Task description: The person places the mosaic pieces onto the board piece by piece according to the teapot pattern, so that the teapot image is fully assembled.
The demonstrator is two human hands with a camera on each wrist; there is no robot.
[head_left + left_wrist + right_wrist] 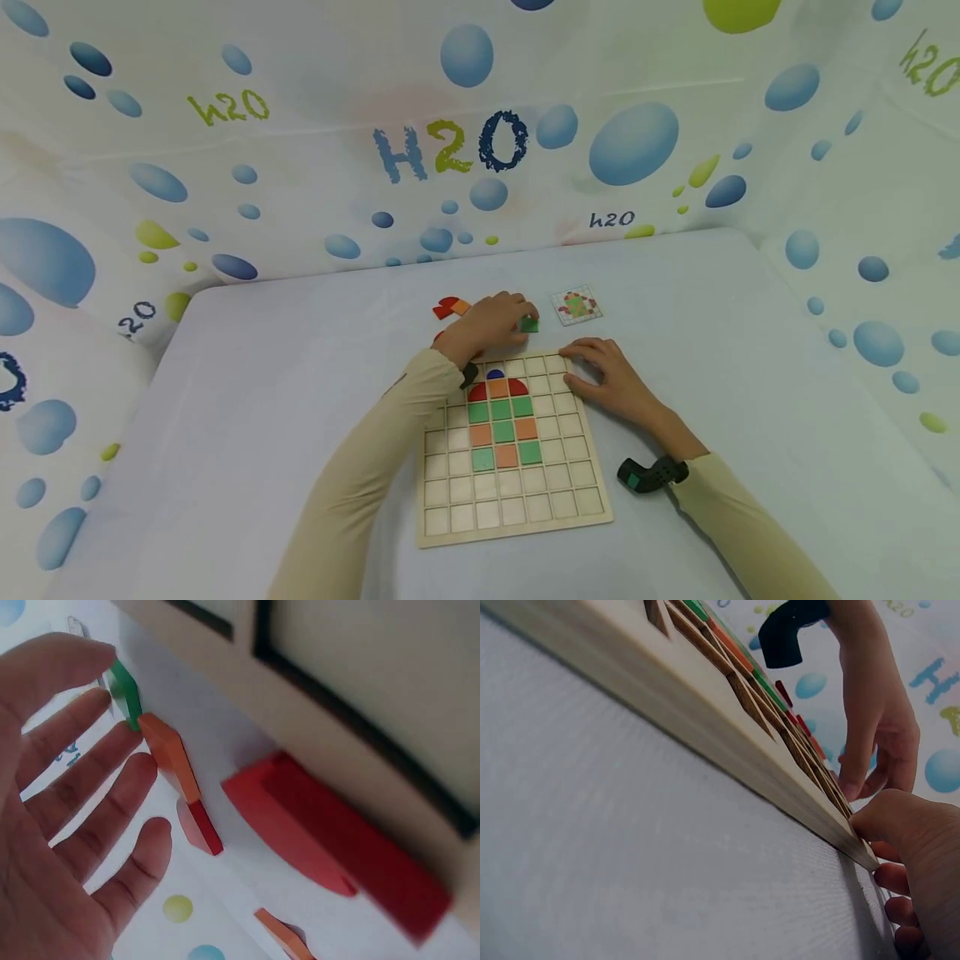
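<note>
Left hand (483,327) pinching a green square tile (529,324); right hand (611,382) gripping the wooden grid board (512,511).
Left thumb and fingertips clamp the tile beyond the board's far edge; right thumb and fingers hold the board's far right corner. Loose red tiles (292,817) and orange tiles (169,754) lie near the left hand; a pattern card (577,305) lies to the right.

A white curtain (337,67) printed with blue and green drops (633,143) and "H2O" lettering (406,155) hangs behind a white table (300,367).

White table (285,358) (1 gridded board (510,483) atop)
</note>
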